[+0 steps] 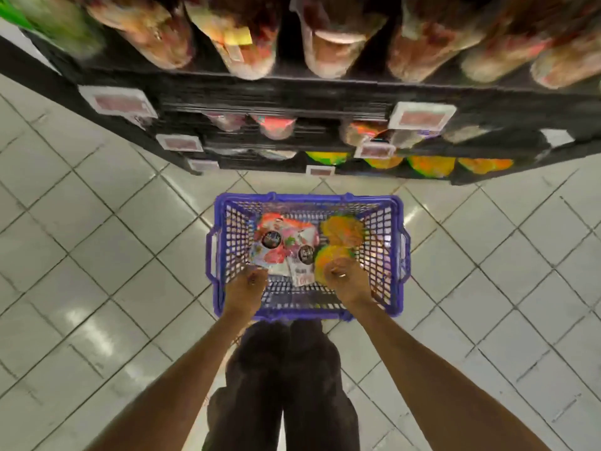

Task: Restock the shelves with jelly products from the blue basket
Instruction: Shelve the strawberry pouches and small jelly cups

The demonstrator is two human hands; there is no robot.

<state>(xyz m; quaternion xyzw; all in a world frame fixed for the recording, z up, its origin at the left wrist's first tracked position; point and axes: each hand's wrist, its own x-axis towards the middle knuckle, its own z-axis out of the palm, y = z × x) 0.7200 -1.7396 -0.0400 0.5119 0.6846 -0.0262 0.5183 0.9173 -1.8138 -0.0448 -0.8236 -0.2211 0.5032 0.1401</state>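
Blue basket (307,200): on the tiled floor (97,239), long side facing the shelves (292,92) just beyond it. One basket only.

Inside basket, left half: pink-red jelly pouches (283,242), overlapping. Two dark round badges visible, so at least two pouches; exact count not readable.

Inside basket, right half: two orange-yellow jelly packs, one toward the far wall (341,231), one nearer (327,260), touching each other.

Left hand (248,281): over the basket's near-left part, fingers curled onto the near corner of the pink-red pouches, grasping it.

Right hand (344,278): over the basket's near-right part, fingers curled round the edge of the nearer orange-yellow pack, grasping it. One ring (341,275) on a finger.

Beyond basket, lowest shelf row: four orange-yellow packs (431,166) side by side, same colours as those in the basket. Rows above hold pink and red pouches, too blurred to count. Price labels (422,117) on the shelf edges; print unreadable.

Behind basket, on the near side: dark trousers (286,385), two legs, close against the basket's near rim.
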